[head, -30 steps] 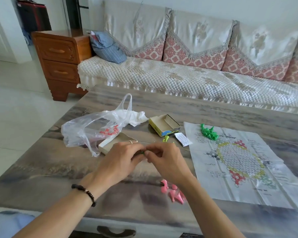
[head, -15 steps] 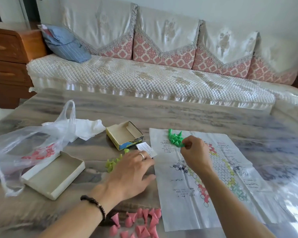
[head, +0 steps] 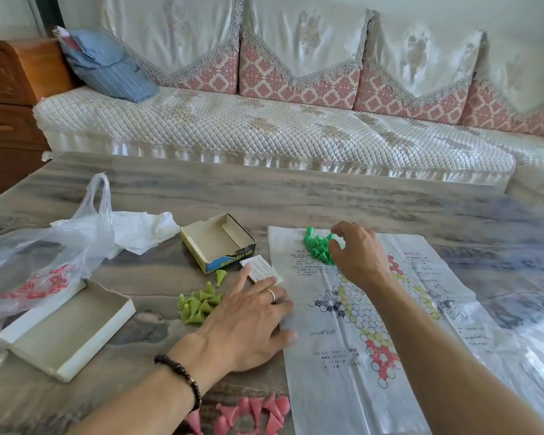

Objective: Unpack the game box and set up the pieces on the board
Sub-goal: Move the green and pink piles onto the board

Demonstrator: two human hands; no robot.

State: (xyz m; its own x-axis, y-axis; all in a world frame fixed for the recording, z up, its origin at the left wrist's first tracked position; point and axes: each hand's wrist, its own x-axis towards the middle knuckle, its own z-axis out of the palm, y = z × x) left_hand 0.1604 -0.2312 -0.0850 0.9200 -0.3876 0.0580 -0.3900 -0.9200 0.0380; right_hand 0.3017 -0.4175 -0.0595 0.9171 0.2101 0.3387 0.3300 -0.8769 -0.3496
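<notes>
- At the bottom centre of the frame, the pink pieces [head: 252, 412] lie in a loose heap on the table [head: 296, 196], just left of the paper board's near edge.
- My left hand [head: 248, 318] lies flat in the middle of the frame, fingers straight and spread, holding nothing; the fingertips rest on the left edge of the paper board [head: 352, 324].
- Just left of that hand sits a cluster of light green pieces [head: 198, 301], one more standing a little beyond them.
- At lower left, the white box lid [head: 66, 334] lies open side up, partly under the plastic bag [head: 51, 249].
- Above my left hand, a small slip of paper [head: 259, 271] lies beside the open game box [head: 217, 241].
- My right hand [head: 358, 252] reaches right of centre, fingers curled down onto the dark green pieces [head: 319, 246] heaped on the board's upper left corner; I cannot tell whether it pinches one.
- Across the top of the frame runs the sofa [head: 264, 127].
</notes>
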